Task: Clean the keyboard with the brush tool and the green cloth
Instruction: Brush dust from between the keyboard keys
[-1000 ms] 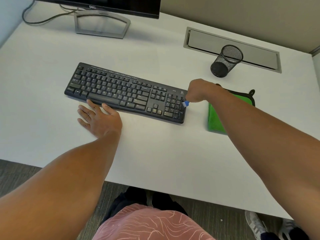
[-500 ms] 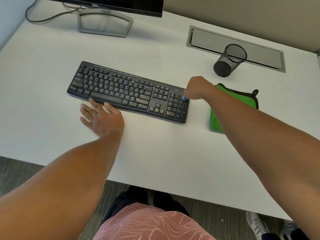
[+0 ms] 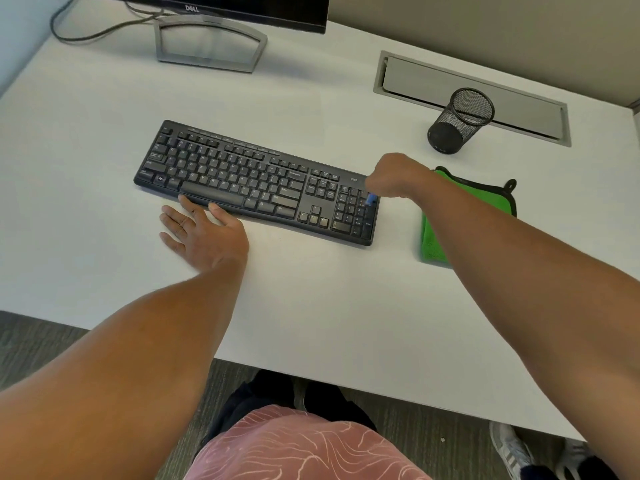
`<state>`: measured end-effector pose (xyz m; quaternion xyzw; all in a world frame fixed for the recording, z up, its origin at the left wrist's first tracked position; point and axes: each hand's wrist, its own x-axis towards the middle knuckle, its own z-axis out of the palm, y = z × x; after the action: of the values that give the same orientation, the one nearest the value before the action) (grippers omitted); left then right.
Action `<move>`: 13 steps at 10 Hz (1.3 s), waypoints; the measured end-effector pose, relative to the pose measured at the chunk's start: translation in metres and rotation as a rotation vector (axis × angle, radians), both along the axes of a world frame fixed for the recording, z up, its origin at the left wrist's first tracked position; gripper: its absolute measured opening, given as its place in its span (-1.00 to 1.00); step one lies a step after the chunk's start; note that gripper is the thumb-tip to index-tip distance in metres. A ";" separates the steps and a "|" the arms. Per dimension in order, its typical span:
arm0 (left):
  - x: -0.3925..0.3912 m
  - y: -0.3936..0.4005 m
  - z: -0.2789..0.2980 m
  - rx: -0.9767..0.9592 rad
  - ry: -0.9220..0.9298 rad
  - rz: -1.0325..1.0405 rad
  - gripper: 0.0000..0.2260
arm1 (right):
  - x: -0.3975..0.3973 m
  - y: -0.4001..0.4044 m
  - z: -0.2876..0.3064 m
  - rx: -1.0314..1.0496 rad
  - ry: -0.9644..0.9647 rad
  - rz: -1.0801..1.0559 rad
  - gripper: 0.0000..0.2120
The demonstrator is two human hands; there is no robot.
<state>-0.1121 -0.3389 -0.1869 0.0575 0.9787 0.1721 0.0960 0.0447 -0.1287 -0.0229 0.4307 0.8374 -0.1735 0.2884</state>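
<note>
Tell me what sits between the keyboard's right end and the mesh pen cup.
In the head view, the right hand, gripping the blue brush tool over the keyboard number pad, fills that stretch before the mesh pen cup; around it, only bare desk.

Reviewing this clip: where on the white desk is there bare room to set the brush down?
Bare white desk lies between the black keyboard and the near edge, and left of the keyboard. It is crowded at the right: right hand with the blue brush tool, green cloth, black mesh cup.
</note>
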 end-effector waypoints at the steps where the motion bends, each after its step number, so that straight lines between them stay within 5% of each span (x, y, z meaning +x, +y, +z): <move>1: 0.000 0.000 0.001 0.002 0.001 -0.004 -0.42 | 0.000 -0.007 -0.002 -0.021 -0.054 0.036 -0.72; 3: 0.000 0.000 0.002 0.005 -0.002 -0.004 -0.43 | -0.001 -0.014 -0.006 -0.283 -0.179 -0.037 -0.80; 6: 0.000 0.000 0.001 0.007 -0.009 -0.003 -0.43 | -0.011 -0.003 0.001 0.013 0.033 -0.025 -0.73; 8: 0.000 0.000 0.001 0.007 -0.010 0.002 -0.43 | -0.010 -0.012 -0.003 -0.190 -0.109 -0.044 -0.79; 11: 0.000 0.000 0.001 0.014 -0.009 -0.001 -0.43 | -0.013 -0.012 -0.005 0.022 -0.016 0.031 -0.67; 13: 0.000 0.000 0.001 0.011 -0.012 -0.003 -0.43 | -0.013 -0.027 -0.008 -0.233 -0.130 -0.026 -0.79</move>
<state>-0.1120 -0.3389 -0.1858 0.0583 0.9771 0.1777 0.1017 0.0320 -0.1555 -0.0305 0.4156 0.7853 -0.2450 0.3880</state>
